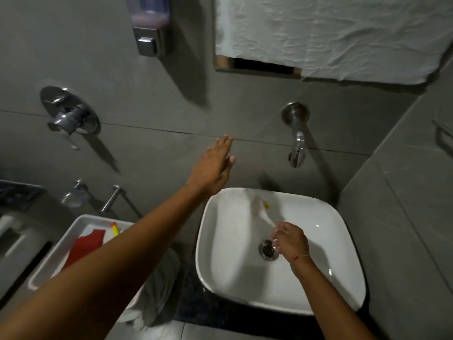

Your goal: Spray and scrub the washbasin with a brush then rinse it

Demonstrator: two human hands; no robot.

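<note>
scrub | right hand (290,244) fingers clamped on brush (263,212) inside washbasin (213,241) | left hand (213,165) fingers together, flat, empty, near wall | risk: wet handle slips, brush drops onto drain (267,250)

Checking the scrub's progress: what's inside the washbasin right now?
Inside the washbasin: the right hand gripping a white brush, blurred, and a metal drain. The hand hides part of the drain. No water flow is visible.
</note>
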